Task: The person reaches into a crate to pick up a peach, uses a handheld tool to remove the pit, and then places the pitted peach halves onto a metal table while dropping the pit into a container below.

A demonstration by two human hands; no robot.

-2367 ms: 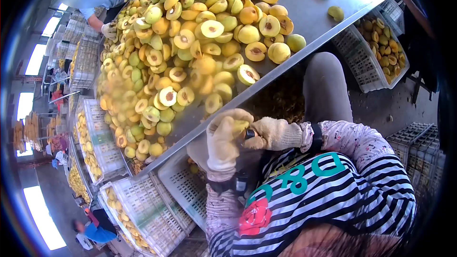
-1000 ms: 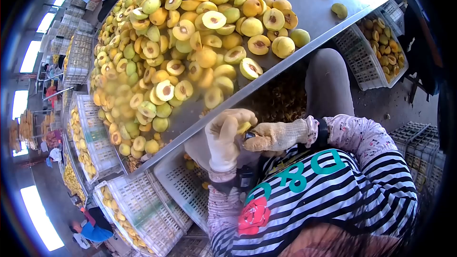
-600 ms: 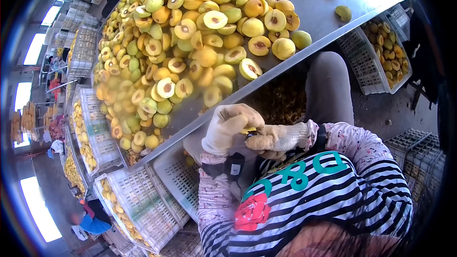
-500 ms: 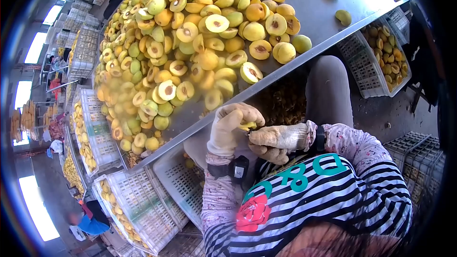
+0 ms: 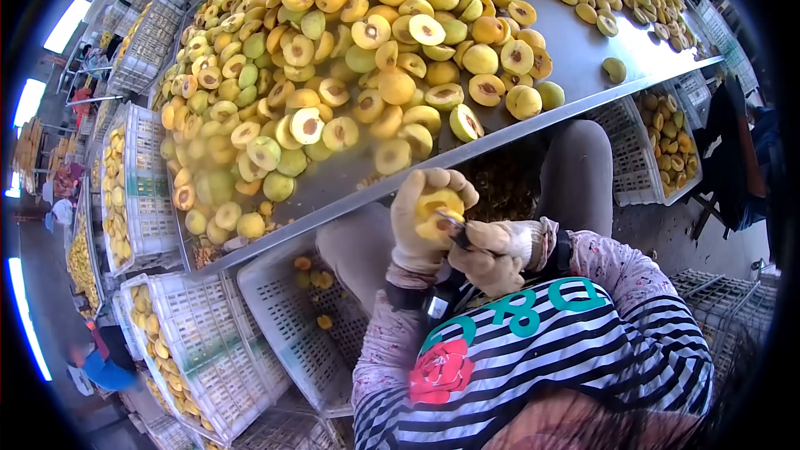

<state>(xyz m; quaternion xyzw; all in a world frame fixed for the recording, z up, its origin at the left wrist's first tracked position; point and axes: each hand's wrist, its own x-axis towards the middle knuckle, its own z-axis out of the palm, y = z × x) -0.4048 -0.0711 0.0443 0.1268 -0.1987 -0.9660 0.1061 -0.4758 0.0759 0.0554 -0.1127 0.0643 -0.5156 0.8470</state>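
My left hand, in a pale glove, is wrapped around a yellow peach half just below the metal table's edge. My gloved right hand grips a small metal tool with a dark handle, its tip against the fruit. The two hands are close together above my lap. Beyond them, a large pile of halved yellow-green peaches lies on the metal table, many with their cut faces showing brown centres.
A white crate with a few fruit pieces stands to the left of my legs. Full crates line the far left. Another crate of fruit is at right, under the table edge. A person in blue is at lower left.
My left hand has turned and opened more toward the camera, and the peach half and metal tool now show clearly. The camera view has shifted, revealing more of the crate at left.
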